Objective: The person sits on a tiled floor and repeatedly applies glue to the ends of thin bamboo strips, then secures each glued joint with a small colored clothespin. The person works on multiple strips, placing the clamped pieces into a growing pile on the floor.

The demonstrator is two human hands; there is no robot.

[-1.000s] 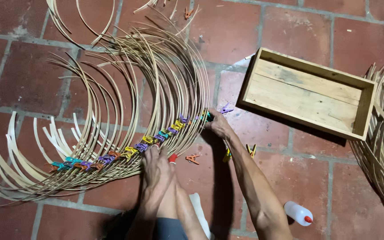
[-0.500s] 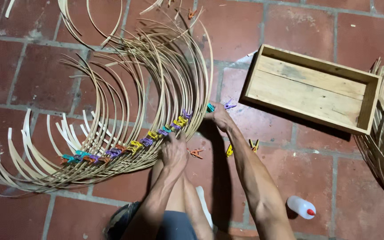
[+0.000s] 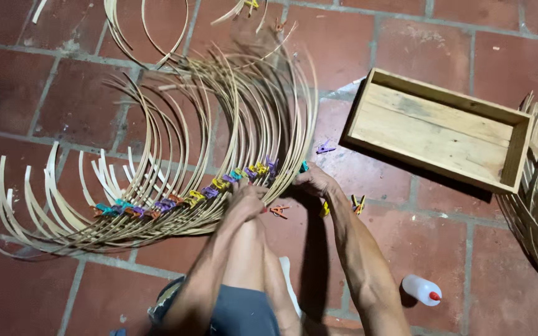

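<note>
Dozens of curved bamboo strips (image 3: 175,143) are fanning out over the brick floor (image 3: 45,81), pinned in a row by colourful clips (image 3: 188,198). Left hand (image 3: 247,198) is pressing on the bundle, fingers curled over it. Right hand (image 3: 316,182) is pinching the strip ends, fingers closed narrow. I'd say keeping those ends squeezed flush matters most here. Wooden box (image 3: 434,127) and glue bottle (image 3: 421,290) are sitting further right.

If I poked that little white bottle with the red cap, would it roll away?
Probably. The white bottle lies on its side on the brick floor, and it looks round, so a poke may roll it. It looks like small plastic, likely light. The grooves between bricks might stop it soon.
</note>
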